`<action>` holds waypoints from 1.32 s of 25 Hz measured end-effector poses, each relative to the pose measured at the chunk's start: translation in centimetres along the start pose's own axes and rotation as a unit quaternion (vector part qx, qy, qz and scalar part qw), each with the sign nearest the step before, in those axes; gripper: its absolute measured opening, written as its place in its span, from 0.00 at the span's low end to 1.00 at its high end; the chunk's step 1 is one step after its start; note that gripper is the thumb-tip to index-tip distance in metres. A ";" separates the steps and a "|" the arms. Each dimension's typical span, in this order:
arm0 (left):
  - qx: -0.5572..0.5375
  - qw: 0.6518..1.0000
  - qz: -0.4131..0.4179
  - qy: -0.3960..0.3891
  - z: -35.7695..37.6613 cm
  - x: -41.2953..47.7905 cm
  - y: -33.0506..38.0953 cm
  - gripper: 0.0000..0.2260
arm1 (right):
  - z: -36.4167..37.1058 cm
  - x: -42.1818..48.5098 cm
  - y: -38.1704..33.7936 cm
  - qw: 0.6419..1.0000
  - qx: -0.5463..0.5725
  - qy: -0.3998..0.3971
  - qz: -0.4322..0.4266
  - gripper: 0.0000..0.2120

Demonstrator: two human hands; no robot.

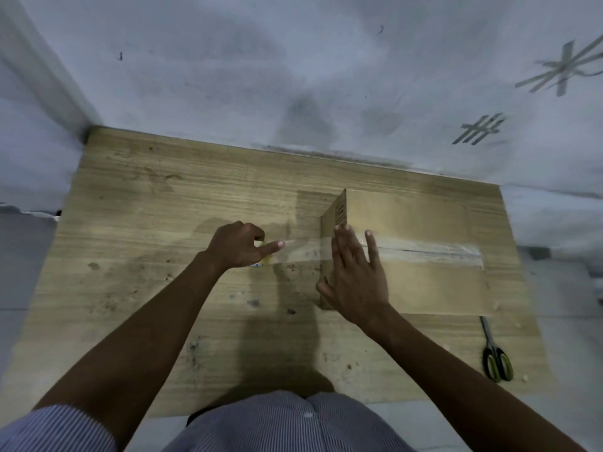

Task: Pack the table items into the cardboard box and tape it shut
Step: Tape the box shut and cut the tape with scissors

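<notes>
A closed cardboard box [424,282] lies on the right half of the wooden table [163,207]. A strip of clear tape [430,252] runs along its top seam and stretches off the box's left end through the air to my left hand [238,246]. That hand grips the tape roll, mostly hidden under its curled fingers, with the index finger pointing along the strip. My right hand [355,272] lies flat with straight fingers on the box's left end, pressing the tape down at the edge.
Scissors [496,357] with green-and-black handles lie near the table's right front edge, beside the box. A pale wall rises just behind the table, with tape marks on it at the right.
</notes>
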State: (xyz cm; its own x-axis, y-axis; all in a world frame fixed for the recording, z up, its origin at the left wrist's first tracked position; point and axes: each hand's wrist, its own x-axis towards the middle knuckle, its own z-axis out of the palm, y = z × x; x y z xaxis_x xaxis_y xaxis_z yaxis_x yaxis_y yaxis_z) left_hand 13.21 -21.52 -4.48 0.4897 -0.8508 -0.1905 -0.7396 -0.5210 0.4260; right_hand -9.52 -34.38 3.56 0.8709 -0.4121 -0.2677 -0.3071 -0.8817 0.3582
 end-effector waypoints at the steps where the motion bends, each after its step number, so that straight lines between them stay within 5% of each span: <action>1: 0.005 1.000 0.001 -0.003 0.0 0.0 0.3 0.33 | -0.2 0.2 -0.4 1.000 -0.021 -0.015 0.001 0.43; 18: 0.022 0.997 0.069 -0.035 0.1 1.4 3.2 0.21 | 1.3 2.4 -3.9 0.943 -0.302 -0.143 -0.001 0.46; 33: 0.025 0.995 0.080 -0.048 1.1 1.2 3.2 0.23 | 2.6 1.9 -5.8 0.942 -0.269 -0.200 0.028 0.40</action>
State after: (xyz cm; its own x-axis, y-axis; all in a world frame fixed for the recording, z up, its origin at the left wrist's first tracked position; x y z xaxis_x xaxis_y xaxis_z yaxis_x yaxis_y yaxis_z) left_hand 10.90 -24.29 -4.35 0.3192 -0.9247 -0.2075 -0.8283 -0.3786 0.4130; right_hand -7.11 -30.60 -1.37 0.6117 -0.6028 -0.5124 -0.0155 -0.6567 0.7540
